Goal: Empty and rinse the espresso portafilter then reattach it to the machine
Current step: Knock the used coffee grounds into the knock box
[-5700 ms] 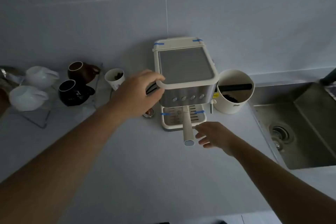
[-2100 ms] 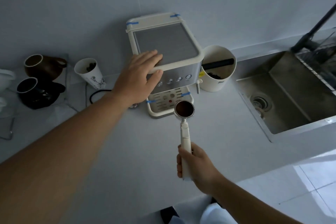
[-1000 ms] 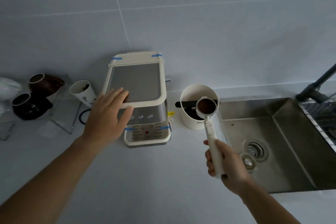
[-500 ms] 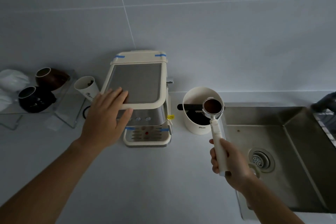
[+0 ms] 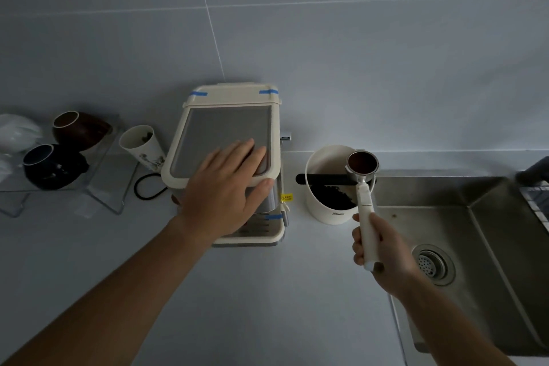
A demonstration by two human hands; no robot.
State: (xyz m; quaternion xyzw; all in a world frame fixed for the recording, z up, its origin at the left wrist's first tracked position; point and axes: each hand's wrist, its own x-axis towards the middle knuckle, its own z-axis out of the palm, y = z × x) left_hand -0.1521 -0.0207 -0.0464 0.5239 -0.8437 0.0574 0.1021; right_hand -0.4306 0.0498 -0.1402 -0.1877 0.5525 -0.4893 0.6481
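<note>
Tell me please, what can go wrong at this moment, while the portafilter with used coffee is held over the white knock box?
Two risks, as judgements. The portafilter basket faces up, full of grounds, above the knock box rim on the sink side; a turn off-centre could spill grounds outside. The right hand grips only the handle's far end, so a knock on the bar could twist it loose.

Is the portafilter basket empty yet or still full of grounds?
Still full. The portafilter, held upright by the right hand over the knock box, shows dark brown grounds filling its basket.
</note>
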